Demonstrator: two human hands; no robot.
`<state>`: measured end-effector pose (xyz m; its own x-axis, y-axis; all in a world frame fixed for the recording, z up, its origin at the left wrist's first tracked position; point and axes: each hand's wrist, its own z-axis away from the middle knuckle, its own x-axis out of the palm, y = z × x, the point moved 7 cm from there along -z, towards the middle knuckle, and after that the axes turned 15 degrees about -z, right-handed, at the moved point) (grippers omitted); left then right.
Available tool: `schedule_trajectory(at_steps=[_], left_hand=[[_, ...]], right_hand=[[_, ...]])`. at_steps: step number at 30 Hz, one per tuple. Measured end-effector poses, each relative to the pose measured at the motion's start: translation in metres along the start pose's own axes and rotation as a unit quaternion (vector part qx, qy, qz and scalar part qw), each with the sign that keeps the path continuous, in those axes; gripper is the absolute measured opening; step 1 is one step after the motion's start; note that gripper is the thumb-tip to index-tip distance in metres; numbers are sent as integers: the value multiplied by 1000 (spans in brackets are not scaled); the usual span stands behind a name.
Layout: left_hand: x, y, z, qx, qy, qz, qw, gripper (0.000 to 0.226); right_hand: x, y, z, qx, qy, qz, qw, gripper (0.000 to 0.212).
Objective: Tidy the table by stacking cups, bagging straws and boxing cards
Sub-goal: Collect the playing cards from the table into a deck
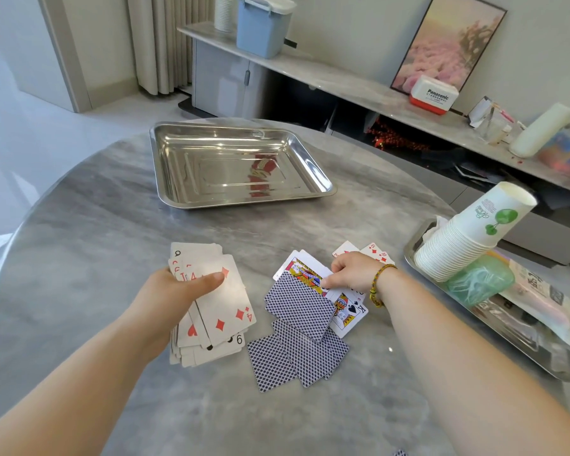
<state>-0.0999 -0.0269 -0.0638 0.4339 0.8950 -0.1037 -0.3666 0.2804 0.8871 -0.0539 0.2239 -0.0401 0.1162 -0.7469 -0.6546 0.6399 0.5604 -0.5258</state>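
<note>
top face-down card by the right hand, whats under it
A king of spades and another court card stick out from under the face-down card; blue-backed cards lie beneath its near edge. The rest is covered.

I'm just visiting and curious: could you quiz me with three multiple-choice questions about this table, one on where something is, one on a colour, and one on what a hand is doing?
1. Where does the cup stack lie?
A. on the floor
B. on the right tray
C. on a chair

2. What colour are the backs of the face-down cards?
A. red
B. green
C. blue

3. What is the left hand doing?
A. holding cards
B. resting flat
C. lifting a cup

Answers:
1 B, the stack leans on that tray's contents.
2 C, a blue lattice covers the backs.
3 A, thumb and fingers grip a face-up bunch.
</note>
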Motion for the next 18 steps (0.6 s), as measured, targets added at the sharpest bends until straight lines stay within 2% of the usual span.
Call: schedule_trajectory(at_steps=[2, 4, 7, 9, 11, 13, 15, 18], left_hand=[[0, 1, 1, 4, -2, 3, 1000, 5], [-1, 1, 2, 6, -2, 6, 1000, 6], [0, 1, 2, 5, -5, 7, 1000, 7], [1, 1, 2, 5, -7, 10, 1000, 9], [2, 2, 2, 7, -9, 16, 1000, 8], [3, 3, 4, 9, -11, 26, 1000, 9], [6, 5, 7, 15, -23, 33, 999, 8], [10, 9, 11, 29, -38, 51, 998, 5]], right_hand=[[-4, 2, 3, -10, 27, -41, 999, 37], [-14, 4, 7, -30, 89, -98, 991, 36], [-37, 4, 14, -81, 207, -175, 959, 38], [-47, 0, 21, -104, 246, -243, 933, 37], [-44, -2, 24, -101, 214, -407, 882, 32], [-22, -15, 28, -87, 114, -542, 828, 24], [7, -31, 34, -75, 28, -568, 819, 21], [46, -48, 39, -68, -45, -592, 802, 17]])
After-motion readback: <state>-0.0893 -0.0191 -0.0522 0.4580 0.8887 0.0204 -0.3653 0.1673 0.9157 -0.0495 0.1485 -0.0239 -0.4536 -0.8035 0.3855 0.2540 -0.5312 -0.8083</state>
